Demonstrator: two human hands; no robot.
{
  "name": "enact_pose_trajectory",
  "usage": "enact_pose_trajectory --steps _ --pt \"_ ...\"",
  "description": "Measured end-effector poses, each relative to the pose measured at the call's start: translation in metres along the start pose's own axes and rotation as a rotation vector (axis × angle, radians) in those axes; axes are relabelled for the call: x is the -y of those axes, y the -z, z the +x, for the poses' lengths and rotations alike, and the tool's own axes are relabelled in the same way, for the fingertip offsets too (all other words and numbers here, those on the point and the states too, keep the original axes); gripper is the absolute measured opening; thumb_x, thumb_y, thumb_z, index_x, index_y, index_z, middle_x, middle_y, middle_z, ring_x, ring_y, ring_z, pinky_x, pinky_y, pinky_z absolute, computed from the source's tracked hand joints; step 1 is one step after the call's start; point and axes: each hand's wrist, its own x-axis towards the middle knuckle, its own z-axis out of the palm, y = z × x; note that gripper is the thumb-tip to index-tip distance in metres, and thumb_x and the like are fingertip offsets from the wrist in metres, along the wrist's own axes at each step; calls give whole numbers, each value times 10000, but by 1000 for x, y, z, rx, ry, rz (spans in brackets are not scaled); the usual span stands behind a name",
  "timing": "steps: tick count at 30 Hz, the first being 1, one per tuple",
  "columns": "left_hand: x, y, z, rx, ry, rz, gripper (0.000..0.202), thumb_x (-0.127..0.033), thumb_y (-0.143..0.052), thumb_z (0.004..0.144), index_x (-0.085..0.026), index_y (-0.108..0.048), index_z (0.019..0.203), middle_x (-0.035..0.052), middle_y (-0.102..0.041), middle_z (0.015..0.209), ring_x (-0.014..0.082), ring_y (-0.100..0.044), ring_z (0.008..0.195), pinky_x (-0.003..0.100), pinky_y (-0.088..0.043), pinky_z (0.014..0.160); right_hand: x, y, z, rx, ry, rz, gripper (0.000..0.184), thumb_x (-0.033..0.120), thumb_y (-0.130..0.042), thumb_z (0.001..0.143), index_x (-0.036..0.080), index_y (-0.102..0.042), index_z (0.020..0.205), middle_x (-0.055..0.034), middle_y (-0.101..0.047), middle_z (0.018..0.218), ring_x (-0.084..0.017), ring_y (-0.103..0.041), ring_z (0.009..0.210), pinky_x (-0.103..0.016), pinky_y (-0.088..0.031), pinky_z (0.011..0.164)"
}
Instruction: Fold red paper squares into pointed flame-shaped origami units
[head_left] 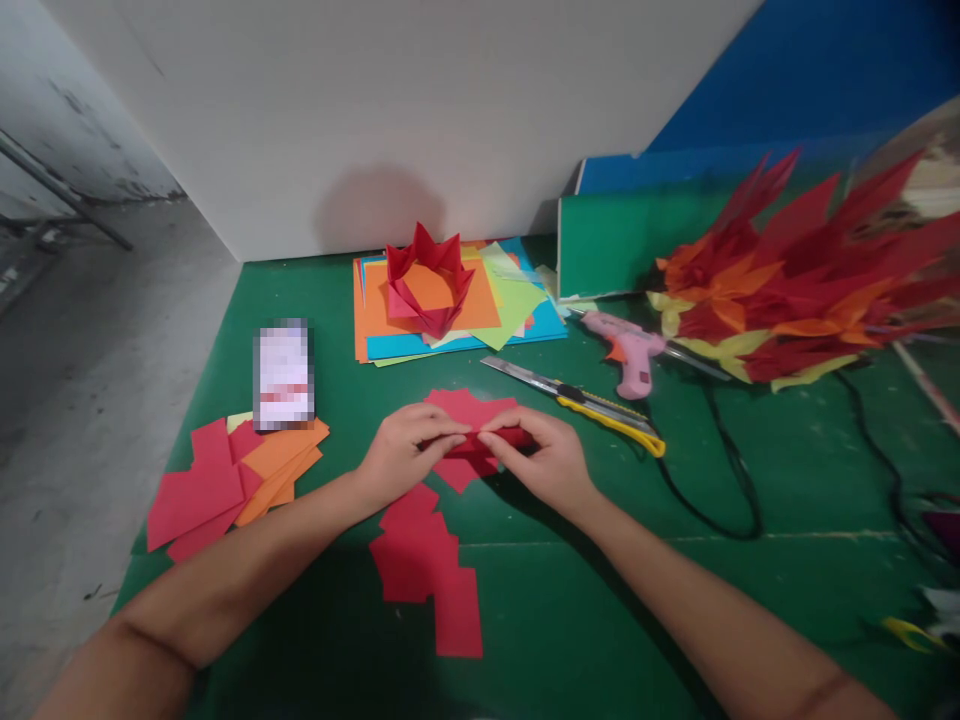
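Left hand (409, 447) and right hand (546, 458) tightly pinch a red paper (516, 437), seemingly folding it, though detail is blurred; the next move likely calls for even pressing.

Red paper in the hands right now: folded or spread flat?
Folded or rolled, not spread: the red paper shows as a narrow band held by the left hand and right hand. Exact folds: cannot tell.

A phone (283, 375) lies near orange sheets (289, 458). A spiky red ring (431, 320) sits on a paper stack (481, 310). Right of it, a cutter (574, 402), blade exposed, lies near a pink glue gun (636, 355), beside red-orange paper flowers (780, 285).
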Motion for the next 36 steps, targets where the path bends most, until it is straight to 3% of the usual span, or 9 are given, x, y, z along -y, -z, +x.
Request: enact_pose_trajectory --steps 7,14,22,26,29,32,36 --pt "-2 1 1 -18 -65 40 201 -246 -531 913 -203 -710 994 27 -668 763 113 -609 719 226 -500 666 1 0 0 -7 -145 124 99 289 -644 789 201 -659 747 -6 -680 687 -124 -579 537 -243 -461 517" --pt "-3 1 2 -38 0 -45 182 -248 -580 885 -212 -693 1025 38 -709 838 125 -643 765 237 -517 703 -4 -2 -2 -16 -302 309 152 347 -673 766 200 -655 803 14 -618 611 -105 -509 450 -249 -429 466" --pt "1 -1 2 73 -100 -121 203 -184 -509 918 -208 -699 985 53 -737 933 143 -672 839 275 -507 766 1 -1 0 -30 -362 426 355 356 -701 743 209 -560 1034 50 -607 609 -96 -515 451 -240 -447 495" --pt "-3 -1 2 35 12 -194 172 -202 -551 898 -203 -706 974 52 -742 922 149 -679 860 285 -518 804 3 1 3 -37 -373 523 484 395 -730 710 236 -492 1100 52 -613 657 -108 -552 495 -247 -479 522" --pt "-10 2 3 -4 121 -241 164 -242 -566 892 -209 -715 951 49 -739 920 155 -682 880 292 -528 829 3 1 4 51 -378 656 596 412 -784 638 263 -447 1106 42 -628 717 -136 -608 584 -263 -520 567" --pt "-15 3 3 -44 149 -276 171 -272 -570 890 -205 -718 941 53 -735 925 152 -683 868 275 -541 800 3 -3 2 110 -370 733 552 396 -806 611 273 -465 1027 58 -605 704 -125 -602 570 -252 -525 547" --pt "-18 3 2 -65 118 -278 174 -287 -568 892 -211 -719 936 52 -734 913 150 -682 851 272 -546 785 3 -6 -3 173 -339 643 353 440 -753 674 231 -578 897 14 -650 721 -130 -605 571 -259 -523 534"
